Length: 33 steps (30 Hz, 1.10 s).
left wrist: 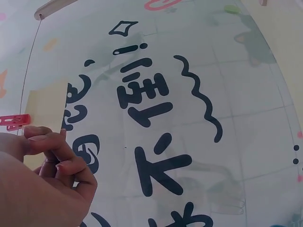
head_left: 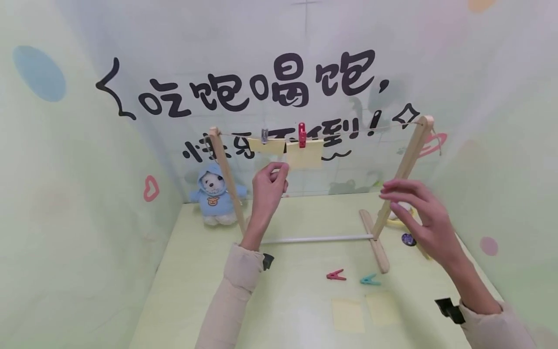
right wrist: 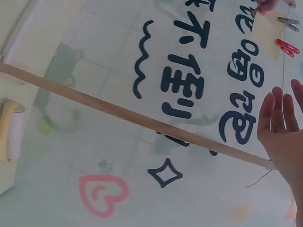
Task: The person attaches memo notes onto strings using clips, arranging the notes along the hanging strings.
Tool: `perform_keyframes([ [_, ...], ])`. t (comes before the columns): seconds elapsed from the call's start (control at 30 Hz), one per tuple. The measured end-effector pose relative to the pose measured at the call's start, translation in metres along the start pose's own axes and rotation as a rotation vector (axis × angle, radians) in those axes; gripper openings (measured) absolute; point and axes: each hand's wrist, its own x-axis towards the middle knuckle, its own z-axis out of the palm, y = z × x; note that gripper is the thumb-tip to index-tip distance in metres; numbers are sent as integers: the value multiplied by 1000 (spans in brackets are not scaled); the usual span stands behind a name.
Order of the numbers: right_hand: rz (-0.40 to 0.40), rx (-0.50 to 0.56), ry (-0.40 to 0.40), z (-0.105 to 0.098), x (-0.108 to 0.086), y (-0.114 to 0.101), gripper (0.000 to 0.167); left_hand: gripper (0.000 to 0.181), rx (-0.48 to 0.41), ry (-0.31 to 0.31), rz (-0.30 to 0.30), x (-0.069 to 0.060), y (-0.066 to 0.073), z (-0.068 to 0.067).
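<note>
Two yellow paper notes hang from a thin string between two wooden posts. A grey clothespin (head_left: pixel 264 135) clips the left note (head_left: pixel 267 146), and a red clothespin (head_left: pixel 302 134) clips the right note (head_left: pixel 305 156). My left hand (head_left: pixel 269 186) has its fingers curled and pinches the lower left corner of the right note; in the left wrist view that hand (left wrist: pixel 52 177) partly covers the paper (left wrist: pixel 47 106). My right hand (head_left: pixel 420 215) is in front of the right post (head_left: pixel 403 167), fingers spread and holding nothing. In the right wrist view its fingers (right wrist: pixel 278 111) are extended.
On the table (head_left: pixel 305 286) lie a dark red clothespin (head_left: pixel 336 275), a teal clothespin (head_left: pixel 370 279) and two loose notes (head_left: pixel 347 315). A white rod (head_left: pixel 318 239) joins the posts low down. A plush toy in blue (head_left: pixel 215 196) sits at the back left.
</note>
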Motion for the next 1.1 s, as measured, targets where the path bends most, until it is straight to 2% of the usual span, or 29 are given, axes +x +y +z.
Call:
perform_keyframes([
  [0.17,73,11,-61,1,-41,1,15,24,6,-18,-25,-10,-16,0],
  [0.23,110,0,-86,2,-53,2,20,24,33,-35,-43,-19,-27,1],
  [0.3,136,-12,-97,1,-64,3,32,25,61,-68,-76,-33,-43,3],
  [0.4,171,-29,-94,0,-78,5,42,25,114,-152,-153,-63,-74,10],
  [0.53,184,-39,-68,-1,-93,6,46,27,178,-315,-244,-115,-120,25],
  [0.6,193,-42,-61,-1,-98,6,47,29,208,-390,-253,-142,-143,34],
  [0.7,206,-32,-62,3,-103,6,49,33,260,-451,-273,-182,-174,48],
  [0.77,211,-21,-67,6,-106,6,50,33,297,-464,-246,-203,-188,56],
  [0.87,221,-3,-77,11,-110,7,51,37,337,-468,-219,-225,-197,66],
  [0.97,259,5,-101,18,-115,10,52,45,387,-472,-174,-237,-199,73],
  [1.1,271,-14,-145,36,-126,24,46,56,537,-481,-107,-243,-203,80],
])
